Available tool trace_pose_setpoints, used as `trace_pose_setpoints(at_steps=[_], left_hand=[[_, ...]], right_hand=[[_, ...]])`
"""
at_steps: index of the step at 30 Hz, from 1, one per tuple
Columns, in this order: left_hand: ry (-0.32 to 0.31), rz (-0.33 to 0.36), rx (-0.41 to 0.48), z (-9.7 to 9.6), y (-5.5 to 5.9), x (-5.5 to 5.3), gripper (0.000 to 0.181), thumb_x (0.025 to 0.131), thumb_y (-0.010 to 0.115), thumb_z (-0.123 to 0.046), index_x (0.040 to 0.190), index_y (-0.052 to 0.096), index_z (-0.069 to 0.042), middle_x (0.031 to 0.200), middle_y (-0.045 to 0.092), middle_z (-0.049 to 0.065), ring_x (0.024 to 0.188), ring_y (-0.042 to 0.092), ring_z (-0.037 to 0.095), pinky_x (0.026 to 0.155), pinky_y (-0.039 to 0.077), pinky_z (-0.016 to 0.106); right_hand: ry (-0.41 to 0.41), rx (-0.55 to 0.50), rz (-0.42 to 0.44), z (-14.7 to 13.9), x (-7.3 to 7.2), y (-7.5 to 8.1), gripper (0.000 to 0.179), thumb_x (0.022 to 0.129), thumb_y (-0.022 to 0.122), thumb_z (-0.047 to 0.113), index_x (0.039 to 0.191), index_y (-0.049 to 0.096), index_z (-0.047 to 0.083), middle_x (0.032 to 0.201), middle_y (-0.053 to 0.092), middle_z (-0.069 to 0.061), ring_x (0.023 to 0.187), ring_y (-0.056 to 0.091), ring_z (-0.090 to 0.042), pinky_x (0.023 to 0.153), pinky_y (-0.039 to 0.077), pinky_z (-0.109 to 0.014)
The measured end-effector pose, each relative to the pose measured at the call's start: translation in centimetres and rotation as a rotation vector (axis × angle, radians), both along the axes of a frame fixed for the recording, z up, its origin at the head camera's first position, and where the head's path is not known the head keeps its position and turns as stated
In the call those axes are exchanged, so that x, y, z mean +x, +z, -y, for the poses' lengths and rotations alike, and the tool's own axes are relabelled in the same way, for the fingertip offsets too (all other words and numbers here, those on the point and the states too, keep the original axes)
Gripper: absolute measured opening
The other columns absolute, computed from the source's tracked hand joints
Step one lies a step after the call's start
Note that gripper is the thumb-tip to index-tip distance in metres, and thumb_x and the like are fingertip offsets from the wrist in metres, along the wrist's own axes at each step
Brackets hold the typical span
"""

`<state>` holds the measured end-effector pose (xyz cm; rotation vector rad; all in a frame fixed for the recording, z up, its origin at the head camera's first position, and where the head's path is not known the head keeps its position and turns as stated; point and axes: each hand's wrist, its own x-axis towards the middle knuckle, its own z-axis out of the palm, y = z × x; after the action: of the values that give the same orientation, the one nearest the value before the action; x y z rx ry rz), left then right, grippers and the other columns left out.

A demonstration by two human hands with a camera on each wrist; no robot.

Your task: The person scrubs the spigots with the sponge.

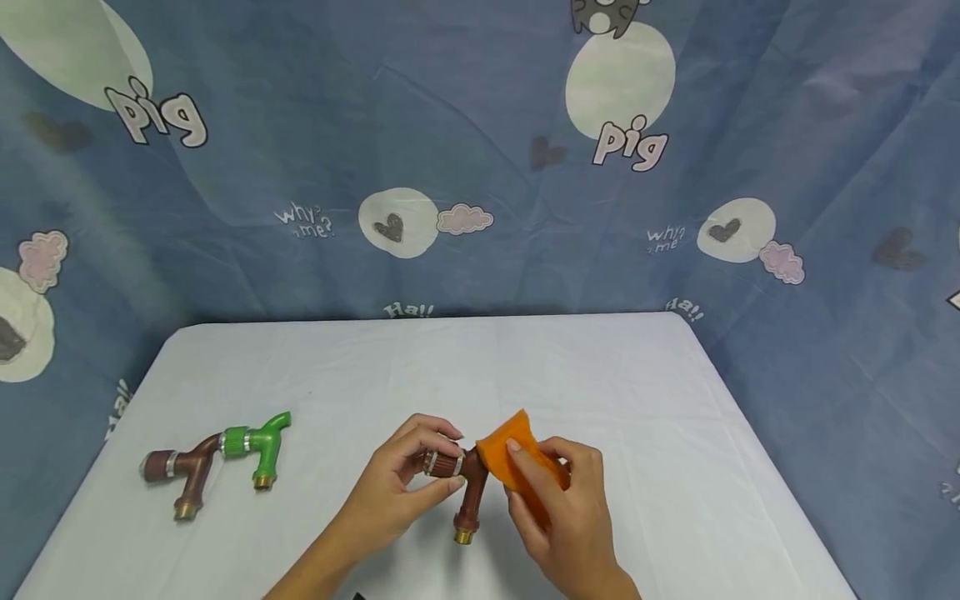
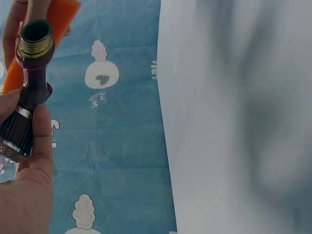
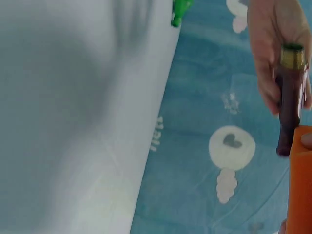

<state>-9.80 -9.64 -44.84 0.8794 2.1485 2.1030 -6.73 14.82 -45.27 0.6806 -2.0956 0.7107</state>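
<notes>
My left hand [image 1: 397,483] pinches the ribbed knob end of a dark brown faucet [image 1: 471,492] between fingers and thumb, above the white table. The faucet's brass threaded end [image 2: 36,46] points down, and its round opening shows in the left wrist view. In my right hand [image 1: 573,512] is an orange cloth [image 1: 517,446], gripped between thumb and fingers. The cloth [image 3: 299,190] lies against the faucet's end opposite the knob and covers it. Parts of the right fingers are hidden behind the cloth.
To the left on the white table [image 1: 600,383] lie a second brown faucet [image 1: 198,467] and a green faucet [image 1: 264,442], end to end. A blue printed curtain [image 1: 480,133] hangs behind the table and down both its sides.
</notes>
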Motion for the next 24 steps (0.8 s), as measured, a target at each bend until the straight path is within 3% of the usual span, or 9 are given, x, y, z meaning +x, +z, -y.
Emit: trace_pose_setpoints(at_steps=[6,12,15,20,24], left_hand=[[0.024,-0.026,-0.013,0.0,0.1,-0.1,0.029,0.093,0.078,0.002,0.116,0.068,-0.013,0.125,0.057,0.017,0.106,0.063,0.024,0.088,0.059,0.03],[0.052,-0.005,-0.046,0.0,0.2,-0.2,0.045,0.094,0.079,-0.002,0.133,0.062,-0.016,0.127,0.061,0.012,0.108,0.065,0.023,0.093,0.057,0.028],[0.062,0.007,-0.047,0.0,0.2,-0.2,0.048,0.092,0.08,-0.002,0.133,0.06,-0.015,0.126,0.061,0.013,0.105,0.066,0.022,0.092,0.058,0.029],[0.058,-0.038,-0.053,-0.1,0.1,-0.3,0.04,0.091,0.08,0.0,0.126,0.065,-0.012,0.124,0.06,0.008,0.109,0.063,0.022,0.092,0.06,0.032],[0.065,-0.06,-0.073,-0.1,0.0,-0.4,0.038,0.091,0.081,-0.002,0.124,0.067,-0.015,0.125,0.06,0.003,0.112,0.063,0.022,0.092,0.06,0.034]], right_hand=[[-0.051,-0.028,0.047,-1.0,-0.7,-0.2,0.038,0.107,0.056,0.037,0.13,0.073,0.011,0.119,0.058,-0.02,0.098,0.049,-0.032,0.075,0.039,-0.025],[-0.079,-0.064,0.067,-1.4,-1.1,-0.3,0.038,0.106,0.057,0.038,0.128,0.074,0.012,0.118,0.058,-0.019,0.099,0.049,-0.032,0.076,0.035,-0.026],[-0.051,-0.094,0.083,-1.1,-0.9,-0.3,0.039,0.106,0.058,0.039,0.129,0.073,0.012,0.119,0.057,-0.019,0.101,0.049,-0.031,0.077,0.035,-0.027],[0.027,-0.061,0.086,0.0,-0.4,-0.4,0.039,0.106,0.058,0.037,0.132,0.071,0.011,0.121,0.056,-0.019,0.103,0.049,-0.031,0.077,0.04,-0.026],[0.023,-0.024,0.097,0.2,-0.4,-0.3,0.039,0.107,0.056,0.037,0.134,0.07,0.012,0.121,0.056,-0.018,0.103,0.049,-0.031,0.077,0.042,-0.027]])
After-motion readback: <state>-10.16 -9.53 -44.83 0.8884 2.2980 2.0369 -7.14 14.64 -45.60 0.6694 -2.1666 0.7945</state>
